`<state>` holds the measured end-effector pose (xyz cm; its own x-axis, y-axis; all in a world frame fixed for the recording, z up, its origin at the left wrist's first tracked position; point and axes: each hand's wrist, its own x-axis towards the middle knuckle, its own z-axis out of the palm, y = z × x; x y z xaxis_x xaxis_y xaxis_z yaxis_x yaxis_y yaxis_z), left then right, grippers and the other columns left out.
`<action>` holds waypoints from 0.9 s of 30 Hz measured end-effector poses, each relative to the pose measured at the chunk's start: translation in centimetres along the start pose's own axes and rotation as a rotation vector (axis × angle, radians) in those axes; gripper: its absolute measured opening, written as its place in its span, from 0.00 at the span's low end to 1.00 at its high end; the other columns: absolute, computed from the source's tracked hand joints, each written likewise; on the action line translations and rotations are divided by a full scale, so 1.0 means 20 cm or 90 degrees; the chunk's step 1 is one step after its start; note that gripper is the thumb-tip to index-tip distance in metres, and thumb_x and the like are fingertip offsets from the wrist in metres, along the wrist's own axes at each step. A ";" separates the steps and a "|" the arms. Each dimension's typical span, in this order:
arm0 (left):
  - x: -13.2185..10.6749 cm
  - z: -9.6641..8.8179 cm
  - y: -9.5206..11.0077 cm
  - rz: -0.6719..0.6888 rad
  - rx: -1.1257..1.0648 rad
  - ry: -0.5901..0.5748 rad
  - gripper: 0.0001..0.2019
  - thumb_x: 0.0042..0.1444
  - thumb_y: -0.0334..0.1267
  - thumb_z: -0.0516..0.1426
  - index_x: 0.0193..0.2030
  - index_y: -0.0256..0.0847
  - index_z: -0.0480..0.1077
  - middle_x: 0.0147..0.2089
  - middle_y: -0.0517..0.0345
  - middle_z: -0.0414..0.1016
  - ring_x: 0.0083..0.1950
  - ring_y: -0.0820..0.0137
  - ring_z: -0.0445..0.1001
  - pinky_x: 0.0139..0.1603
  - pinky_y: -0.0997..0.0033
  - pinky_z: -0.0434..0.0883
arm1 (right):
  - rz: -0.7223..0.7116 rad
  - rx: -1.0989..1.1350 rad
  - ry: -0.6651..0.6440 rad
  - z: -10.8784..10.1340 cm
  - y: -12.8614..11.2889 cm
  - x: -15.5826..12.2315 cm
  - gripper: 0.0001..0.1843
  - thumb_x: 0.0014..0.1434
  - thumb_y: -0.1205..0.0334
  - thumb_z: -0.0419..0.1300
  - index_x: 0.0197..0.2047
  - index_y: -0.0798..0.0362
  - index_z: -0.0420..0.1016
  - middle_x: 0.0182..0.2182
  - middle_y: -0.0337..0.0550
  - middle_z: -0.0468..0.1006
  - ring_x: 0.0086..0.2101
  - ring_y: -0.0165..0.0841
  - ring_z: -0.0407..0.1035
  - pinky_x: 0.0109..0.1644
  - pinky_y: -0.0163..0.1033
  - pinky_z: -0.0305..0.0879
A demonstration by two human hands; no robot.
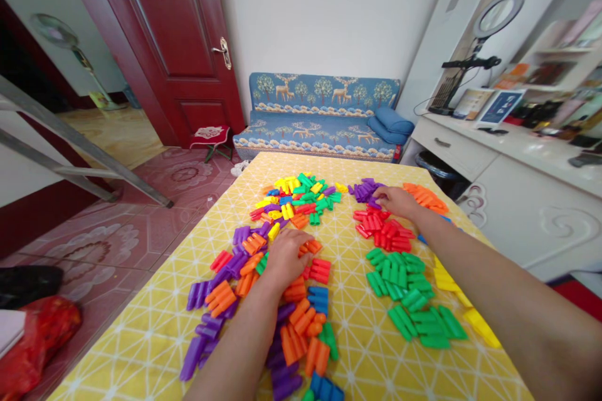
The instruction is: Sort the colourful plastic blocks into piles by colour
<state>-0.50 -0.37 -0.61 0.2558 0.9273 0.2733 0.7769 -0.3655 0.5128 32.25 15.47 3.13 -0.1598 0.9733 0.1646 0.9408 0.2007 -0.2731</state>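
Observation:
My left hand [288,255] reaches into a mixed pile of plastic toy blocks, its fingers and thumb curled around an orange block [303,249]. Orange, purple, red and blue blocks lie around it. Across the table, my right hand [396,200] is at a cluster of purple blocks [363,190]. Its fingertips are pinched on a purple block [375,202] at that cluster's near edge. Red blocks [383,230] lie just below the right hand, with green blocks [402,279] nearer to me. Parts of the left pile are hidden under my left hand and forearm.
A yellow patterned cloth [350,338] covers the table. Orange blocks [424,198] lie beyond my right wrist, and yellow blocks [480,326] lie beside that forearm. Mixed blocks [305,194] form a far heap. A blue sofa [320,119] stands behind, a white dresser [531,182] at right.

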 end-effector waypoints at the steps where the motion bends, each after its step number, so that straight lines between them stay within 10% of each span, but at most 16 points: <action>1: 0.00 0.00 0.00 0.004 0.001 0.002 0.17 0.48 0.33 0.62 0.47 0.44 0.75 0.49 0.54 0.77 0.53 0.61 0.70 0.57 0.60 0.65 | 0.012 0.005 0.009 0.01 0.01 0.01 0.08 0.53 0.66 0.60 0.37 0.50 0.77 0.34 0.40 0.80 0.34 0.34 0.71 0.36 0.34 0.60; 16: 0.00 0.00 0.00 0.009 0.003 0.005 0.16 0.48 0.32 0.62 0.47 0.43 0.75 0.49 0.55 0.77 0.52 0.61 0.70 0.56 0.61 0.66 | 0.082 0.141 0.029 0.16 0.03 0.00 0.06 0.56 0.66 0.56 0.36 0.55 0.73 0.31 0.44 0.79 0.32 0.32 0.71 0.39 0.36 0.66; 27: 0.00 0.00 0.00 0.007 0.004 0.009 0.18 0.47 0.32 0.62 0.47 0.43 0.75 0.49 0.55 0.77 0.52 0.61 0.70 0.56 0.60 0.66 | 0.342 0.232 0.140 0.19 0.06 0.09 0.11 0.58 0.61 0.59 0.31 0.60 0.76 0.25 0.44 0.77 0.31 0.34 0.73 0.37 0.37 0.68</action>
<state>-0.46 -0.27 -0.69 0.2556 0.9220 0.2907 0.7776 -0.3748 0.5048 32.02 17.94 -0.53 0.4019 0.9107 0.0953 0.7055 -0.2416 -0.6663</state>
